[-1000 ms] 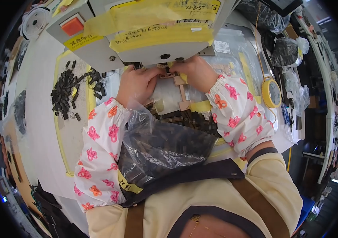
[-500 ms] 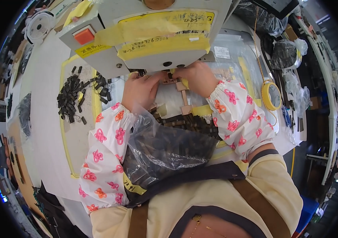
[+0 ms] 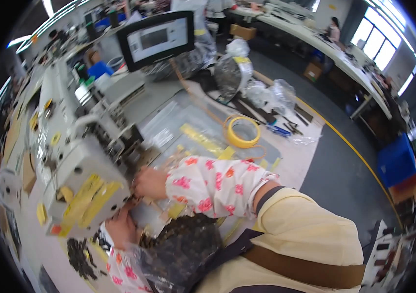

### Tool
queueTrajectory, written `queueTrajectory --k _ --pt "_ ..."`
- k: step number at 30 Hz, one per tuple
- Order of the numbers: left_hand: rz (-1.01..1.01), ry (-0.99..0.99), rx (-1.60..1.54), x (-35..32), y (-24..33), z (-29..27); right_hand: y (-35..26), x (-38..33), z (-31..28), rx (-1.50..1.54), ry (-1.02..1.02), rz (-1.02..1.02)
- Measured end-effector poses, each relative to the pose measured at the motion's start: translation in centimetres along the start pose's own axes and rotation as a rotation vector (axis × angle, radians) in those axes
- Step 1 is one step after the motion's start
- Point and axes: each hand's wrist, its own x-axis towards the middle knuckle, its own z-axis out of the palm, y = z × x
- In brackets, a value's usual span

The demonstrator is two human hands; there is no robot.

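Both my hands are together under the head of a white machine (image 3: 78, 180) with yellow tape on it. My right hand (image 3: 150, 184) is curled, its fingertips hidden by the machine head. Just nearer, my left hand (image 3: 122, 228) has its fingers bent up toward the same spot; they are blurred. Whatever the fingers pinch is too hidden to name. Below the hands lies a clear plastic bag (image 3: 181, 251) of small dark pieces, close against my body. A loose pile of small black pieces (image 3: 81, 259) is left of my left hand.
A roll of yellow tape (image 3: 244, 143) lies on the table at the right, with pens and tools (image 3: 278, 130) beyond it. A screen (image 3: 156, 41) stands behind the machine. Plastic-wrapped bundles (image 3: 232, 73) sit at the back. A blue crate (image 3: 395, 161) stands off to the right.
The view has swung to the right and up, showing the screen, floor and far benches. My hands stay close together at the machine head; their fingers are now less visible.
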Motion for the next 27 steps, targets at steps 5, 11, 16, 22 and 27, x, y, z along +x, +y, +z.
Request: queueTrajectory --k 5,11,16,22,27 --pt "-0.111 -0.2 -0.001 -0.3 0.2 -1.0 -1.4 0.1 -1.9 -0.069 -0.045 0.034" --pt "-0.024 -0.061 0.011 -0.1 -0.6 0.0 -0.8 0.5 -1.1 -0.03 -0.027 0.068" --pt "-0.028 -0.099 -0.04 -0.1 -0.5 -0.5 -0.3 0.6 -0.4 0.051 -0.043 0.061" --pt "-0.029 -0.065 -0.029 0.2 -0.1 -0.5 -0.4 0.5 -1.3 0.081 -0.023 0.078" --pt "-0.06 -0.13 -0.061 0.0 -0.5 -0.1 -0.3 0.2 -1.3 0.095 -0.032 0.07"
